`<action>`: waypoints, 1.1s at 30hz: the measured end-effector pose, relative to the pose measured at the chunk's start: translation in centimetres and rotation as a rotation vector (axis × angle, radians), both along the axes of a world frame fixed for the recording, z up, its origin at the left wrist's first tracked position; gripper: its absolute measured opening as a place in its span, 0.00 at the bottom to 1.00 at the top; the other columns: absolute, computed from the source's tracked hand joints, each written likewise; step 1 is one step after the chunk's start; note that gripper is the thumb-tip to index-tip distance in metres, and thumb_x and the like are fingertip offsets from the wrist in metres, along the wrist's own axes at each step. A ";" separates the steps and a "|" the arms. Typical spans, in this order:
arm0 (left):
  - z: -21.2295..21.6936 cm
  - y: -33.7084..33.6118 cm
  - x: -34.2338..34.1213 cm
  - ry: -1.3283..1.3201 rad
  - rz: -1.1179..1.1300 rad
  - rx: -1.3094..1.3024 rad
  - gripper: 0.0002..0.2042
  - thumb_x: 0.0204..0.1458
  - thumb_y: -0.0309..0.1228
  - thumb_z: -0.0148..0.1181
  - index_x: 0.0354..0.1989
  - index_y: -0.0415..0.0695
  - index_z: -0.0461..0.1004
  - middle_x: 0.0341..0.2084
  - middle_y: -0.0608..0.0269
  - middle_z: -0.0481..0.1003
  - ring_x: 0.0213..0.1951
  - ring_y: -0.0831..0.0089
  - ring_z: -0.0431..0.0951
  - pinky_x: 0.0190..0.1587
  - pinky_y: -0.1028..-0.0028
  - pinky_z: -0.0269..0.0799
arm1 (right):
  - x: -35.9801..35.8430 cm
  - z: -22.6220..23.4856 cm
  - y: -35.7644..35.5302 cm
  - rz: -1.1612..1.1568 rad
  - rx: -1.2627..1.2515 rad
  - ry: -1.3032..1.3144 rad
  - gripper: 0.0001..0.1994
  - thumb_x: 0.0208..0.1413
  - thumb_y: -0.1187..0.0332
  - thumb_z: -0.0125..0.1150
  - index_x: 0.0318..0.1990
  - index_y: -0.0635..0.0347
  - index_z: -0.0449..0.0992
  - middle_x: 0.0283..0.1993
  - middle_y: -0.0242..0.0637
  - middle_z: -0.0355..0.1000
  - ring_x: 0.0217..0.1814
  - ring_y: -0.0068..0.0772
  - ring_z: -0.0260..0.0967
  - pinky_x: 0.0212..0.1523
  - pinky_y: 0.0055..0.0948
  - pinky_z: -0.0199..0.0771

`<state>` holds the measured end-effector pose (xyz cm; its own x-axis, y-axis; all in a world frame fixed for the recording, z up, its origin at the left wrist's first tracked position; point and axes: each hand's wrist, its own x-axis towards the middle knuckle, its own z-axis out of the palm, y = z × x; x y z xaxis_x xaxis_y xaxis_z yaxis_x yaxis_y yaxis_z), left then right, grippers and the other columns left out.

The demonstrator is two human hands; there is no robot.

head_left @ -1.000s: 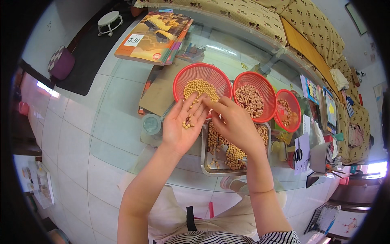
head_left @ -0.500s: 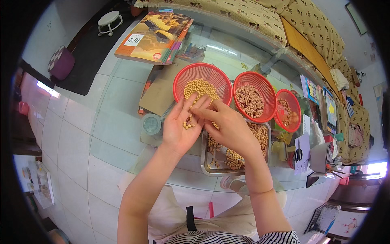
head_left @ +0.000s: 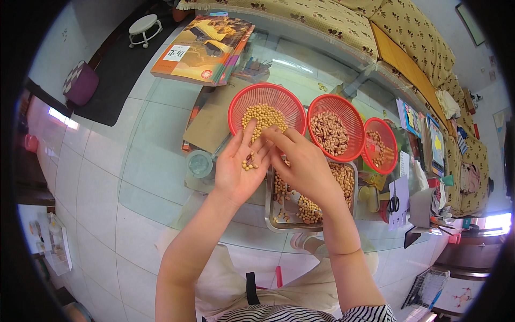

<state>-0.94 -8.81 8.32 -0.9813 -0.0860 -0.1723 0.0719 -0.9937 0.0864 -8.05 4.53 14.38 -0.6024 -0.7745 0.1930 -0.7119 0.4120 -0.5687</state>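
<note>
My left hand [head_left: 234, 166] lies palm up, fingers stretched out, holding several pale soybeans [head_left: 248, 166] and a darker reddish bean in the palm. Just over its fingers is my right hand [head_left: 300, 161], back upward, with bent fingers apart from the thumb; nothing shows between them. Its fingertips overlap the near side of a red mesh basket [head_left: 240, 102] of yellow soybeans [head_left: 264, 115]. Below the right hand, a metal tray [head_left: 276, 224] of mixed beans and peanuts is partly hidden. A second red basket [head_left: 348, 119] holds pinkish speckled beans [head_left: 329, 133].
A third, smaller red basket [head_left: 390, 134] holds more beans. Books [head_left: 198, 51] are stacked at the glass table's far left, near a brown cardboard piece [head_left: 215, 121] and a round glass jar [head_left: 200, 163]. Scissors [head_left: 394, 203] lie at right. A patterned sofa [head_left: 300, 27] stands beyond.
My right hand's fingertips have moved slightly up and away from the left hand's fingers, toward the soybean basket. The left hand stays nearly still with the beans in its palm.
</note>
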 end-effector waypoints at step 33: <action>0.0 -0.6 -0.3 -0.077 -0.149 0.074 0.21 0.66 0.33 0.39 0.63 0.33 0.59 0.59 0.45 0.64 0.62 0.57 0.65 0.64 0.62 0.63 | -3.8 1.1 4.6 -0.398 -0.075 0.033 0.05 0.55 0.75 0.58 0.39 0.65 0.73 0.40 0.48 0.72 0.41 0.51 0.72 0.41 0.41 0.72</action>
